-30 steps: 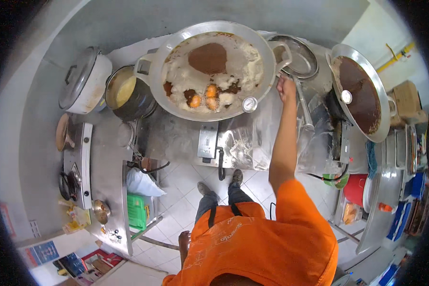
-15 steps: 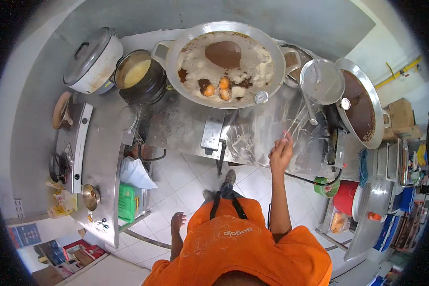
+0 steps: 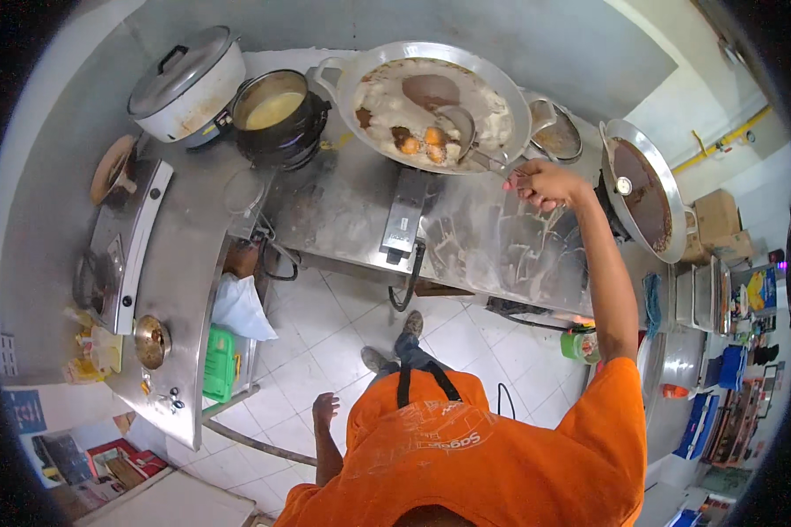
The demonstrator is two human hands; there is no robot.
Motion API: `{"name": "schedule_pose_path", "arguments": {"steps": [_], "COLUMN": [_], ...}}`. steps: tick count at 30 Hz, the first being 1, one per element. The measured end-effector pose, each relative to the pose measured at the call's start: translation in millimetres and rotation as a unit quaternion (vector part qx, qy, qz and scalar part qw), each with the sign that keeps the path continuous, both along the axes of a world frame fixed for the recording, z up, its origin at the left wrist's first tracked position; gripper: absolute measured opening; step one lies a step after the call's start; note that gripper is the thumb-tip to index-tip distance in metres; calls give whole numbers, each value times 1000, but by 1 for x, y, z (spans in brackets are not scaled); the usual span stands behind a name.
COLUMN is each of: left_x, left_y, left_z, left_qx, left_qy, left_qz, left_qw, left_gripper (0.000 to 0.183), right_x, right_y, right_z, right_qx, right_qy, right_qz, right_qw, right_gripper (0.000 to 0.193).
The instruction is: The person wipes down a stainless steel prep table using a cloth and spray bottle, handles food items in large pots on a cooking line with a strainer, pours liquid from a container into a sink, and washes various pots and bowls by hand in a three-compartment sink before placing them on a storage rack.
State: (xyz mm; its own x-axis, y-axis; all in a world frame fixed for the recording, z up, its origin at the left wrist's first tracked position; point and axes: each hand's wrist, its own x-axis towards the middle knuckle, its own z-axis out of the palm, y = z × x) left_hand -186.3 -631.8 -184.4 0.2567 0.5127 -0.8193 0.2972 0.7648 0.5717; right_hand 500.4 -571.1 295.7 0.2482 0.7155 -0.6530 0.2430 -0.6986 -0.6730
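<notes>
My right hand (image 3: 540, 183) is closed around the handle of a round metal skimmer (image 3: 460, 125) at the right rim of a large two-handled wok (image 3: 520, 132). The skimmer's head dips into foamy brown oil (image 3: 431, 90). Just left of it, several orange-golden fried balls (image 3: 434, 137) float close together near the wok's near side. My left hand (image 3: 325, 408) hangs low beside my body over the floor, holding nothing, its fingers loosely apart.
A dark pot of yellowish liquid (image 3: 274, 110) and a lidded white pot (image 3: 189, 88) stand left of the wok. Right of it are a smaller pan (image 3: 558, 139) and a second oil wok (image 3: 650, 184) with a dial thermometer (image 3: 623, 185). A steel counter (image 3: 343, 211) runs in front.
My right hand has moved up from over the counter to the wok's right rim. The skimmer is now in the oil beside the fried balls. My left hand still hangs low; the view has shifted.
</notes>
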Motion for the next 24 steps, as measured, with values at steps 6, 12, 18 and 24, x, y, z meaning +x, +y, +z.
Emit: {"name": "schedule_pose_path", "arguments": {"steps": [6, 12, 18, 24], "left_x": [-41, -74, -75, -60], "left_y": [-57, -92, -63, -59], "left_z": [-1, 5, 2, -5], "left_qx": [-33, -29, -51, 36], "left_qy": [131, 140, 133, 74], "left_qz": [16, 19, 40, 73], "left_qw": [991, 989, 989, 994], "left_gripper": [31, 35, 37, 35], "right_x": [-47, -39, -41, -75], "right_y": [11, 36, 80, 85], "right_z": [-45, -48, -45, -32], "right_qx": [110, 189, 144, 108], "right_qy": [111, 70, -182, -440], "right_qz": [-66, -141, -54, 74], "right_qw": [985, 969, 971, 888], "right_gripper": [32, 32, 16, 14]}}
